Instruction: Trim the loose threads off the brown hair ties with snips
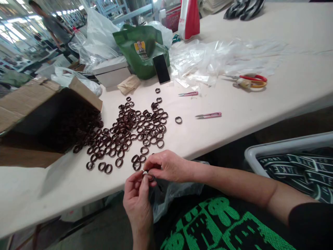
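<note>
In the head view, a person's left hand [139, 196] and right hand [166, 166] pinch a small dark piece [151, 178] at the near edge of a bench [65, 187], close to brown rings [125, 130] spread before an open cardboard box [28, 104].

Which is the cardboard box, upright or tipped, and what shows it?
Tipped on its side: the cardboard box has its opening facing sideways, and dark rings spread from it across the table.

Bare tabletop [191, 137] lies before the pink snips [209, 115]; leftward, ring pile [125, 126] and carton [28, 99], probably part-filled, block passage.
</note>
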Action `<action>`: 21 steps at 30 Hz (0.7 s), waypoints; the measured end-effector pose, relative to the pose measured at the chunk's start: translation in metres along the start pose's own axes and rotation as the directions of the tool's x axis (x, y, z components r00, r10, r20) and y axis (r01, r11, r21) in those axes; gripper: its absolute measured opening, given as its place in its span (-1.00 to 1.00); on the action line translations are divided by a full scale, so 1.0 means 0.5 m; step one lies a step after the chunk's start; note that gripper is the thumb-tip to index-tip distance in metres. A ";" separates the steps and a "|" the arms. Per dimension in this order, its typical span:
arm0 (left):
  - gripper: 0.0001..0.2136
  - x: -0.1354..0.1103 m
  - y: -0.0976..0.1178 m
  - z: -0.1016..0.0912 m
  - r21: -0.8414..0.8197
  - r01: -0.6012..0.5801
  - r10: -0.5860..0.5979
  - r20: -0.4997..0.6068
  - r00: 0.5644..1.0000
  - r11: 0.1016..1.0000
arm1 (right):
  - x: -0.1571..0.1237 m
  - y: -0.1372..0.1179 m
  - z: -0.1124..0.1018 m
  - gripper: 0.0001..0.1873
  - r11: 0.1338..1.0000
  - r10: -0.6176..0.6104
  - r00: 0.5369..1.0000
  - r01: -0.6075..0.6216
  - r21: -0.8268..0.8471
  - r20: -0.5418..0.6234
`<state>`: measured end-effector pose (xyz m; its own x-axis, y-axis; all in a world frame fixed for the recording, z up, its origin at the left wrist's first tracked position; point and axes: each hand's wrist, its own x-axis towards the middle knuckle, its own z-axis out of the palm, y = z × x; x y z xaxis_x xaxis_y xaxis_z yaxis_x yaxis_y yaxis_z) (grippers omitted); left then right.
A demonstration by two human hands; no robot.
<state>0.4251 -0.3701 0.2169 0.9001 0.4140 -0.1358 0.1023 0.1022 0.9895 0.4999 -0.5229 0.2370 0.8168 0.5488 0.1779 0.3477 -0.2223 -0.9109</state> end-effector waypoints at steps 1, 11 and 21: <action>-0.70 0.000 0.003 -0.001 0.021 0.017 -0.017 0.019 1.000 1.000 | -0.006 0.003 0.000 -0.81 0.998 0.023 1.000 -0.024 0.055 0.006; -0.72 0.016 0.001 -0.002 0.097 0.212 -0.224 0.141 0.964 0.973 | -0.033 0.027 -0.006 -0.73 0.821 0.193 0.978 -0.202 0.535 0.074; -0.73 0.010 -0.003 0.022 -0.175 0.352 -0.315 0.210 0.926 0.919 | -0.039 0.046 -0.001 -0.73 0.715 0.238 0.963 -0.263 0.648 0.129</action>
<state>0.4343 -0.3781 0.2154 0.8900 0.1612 -0.4266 0.3369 0.3981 0.8533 0.4923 -0.5389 0.2125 0.8099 0.5791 -0.0935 -0.2650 0.2191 -0.9390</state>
